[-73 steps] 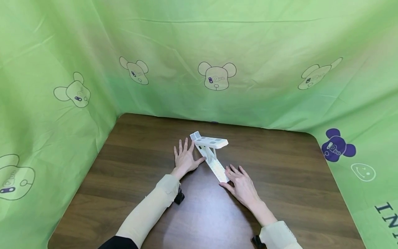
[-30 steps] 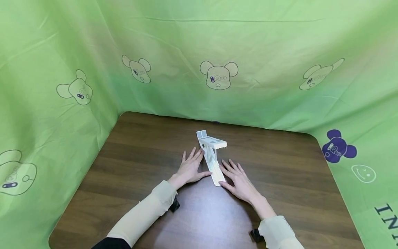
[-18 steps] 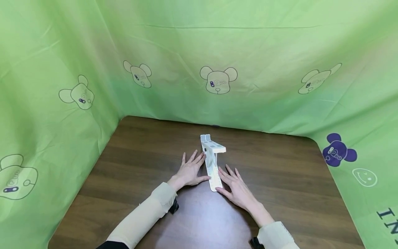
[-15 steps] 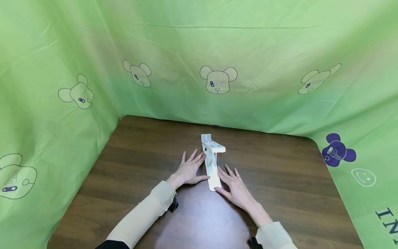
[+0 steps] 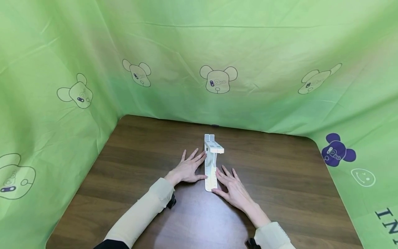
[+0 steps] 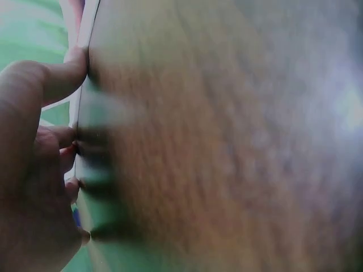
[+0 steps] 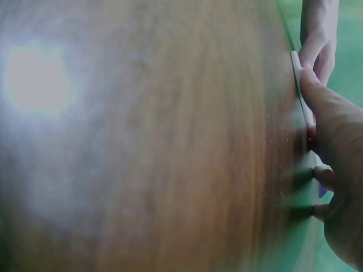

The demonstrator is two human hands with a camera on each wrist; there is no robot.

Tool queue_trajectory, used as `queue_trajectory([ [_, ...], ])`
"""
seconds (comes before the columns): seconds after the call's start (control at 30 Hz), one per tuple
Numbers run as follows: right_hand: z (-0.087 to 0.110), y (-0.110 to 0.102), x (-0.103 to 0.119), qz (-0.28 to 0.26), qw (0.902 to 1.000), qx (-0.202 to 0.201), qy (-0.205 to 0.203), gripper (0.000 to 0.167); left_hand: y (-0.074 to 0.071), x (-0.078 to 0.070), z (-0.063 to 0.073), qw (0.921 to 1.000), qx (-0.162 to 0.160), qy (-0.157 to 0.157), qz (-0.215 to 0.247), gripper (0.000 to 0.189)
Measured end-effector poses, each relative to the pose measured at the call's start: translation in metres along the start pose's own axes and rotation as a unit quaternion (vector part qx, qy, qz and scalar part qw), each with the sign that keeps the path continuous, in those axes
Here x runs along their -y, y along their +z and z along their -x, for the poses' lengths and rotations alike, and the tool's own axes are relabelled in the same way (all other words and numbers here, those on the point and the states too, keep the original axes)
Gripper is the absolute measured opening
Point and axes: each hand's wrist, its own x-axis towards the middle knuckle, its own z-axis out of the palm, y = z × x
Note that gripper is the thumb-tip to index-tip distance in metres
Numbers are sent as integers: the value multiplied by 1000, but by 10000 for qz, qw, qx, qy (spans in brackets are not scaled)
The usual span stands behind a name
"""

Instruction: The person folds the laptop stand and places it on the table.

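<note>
A white folding stand (image 5: 210,180) with grey pads stands on the table in the head view. Its long base points straight away from me, and a raised plate tilts over the far half. On the left side of the base, my left hand (image 5: 187,171) lies with fingers spread, its fingertips and thumb touching the edge. My right hand (image 5: 234,190) touches the near right edge with thumb and forefinger, its other fingers extended over the wood. Both wrist views show the hands (image 6: 34,164) (image 7: 340,147) low at the stand's thin base (image 7: 296,71); most of the stand is hidden there.
The brown wooden table (image 5: 280,180) has rounded far corners. Green cloth (image 5: 174,45) printed with bear heads hangs behind it and along both sides. A bright light reflection lies on the wood near the front.
The stand has turned clockwise, from slanting toward the far left to pointing straight ahead. Both hands have moved along with it, still at its sides, and the left has come nearer to me.
</note>
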Motion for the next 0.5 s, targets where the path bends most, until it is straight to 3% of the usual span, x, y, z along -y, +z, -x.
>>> queue_trajectory([
  [0.5,-6,5,6,361,9991,-212,-75,72,-6,7,-6,9990,298,138,-301,95],
])
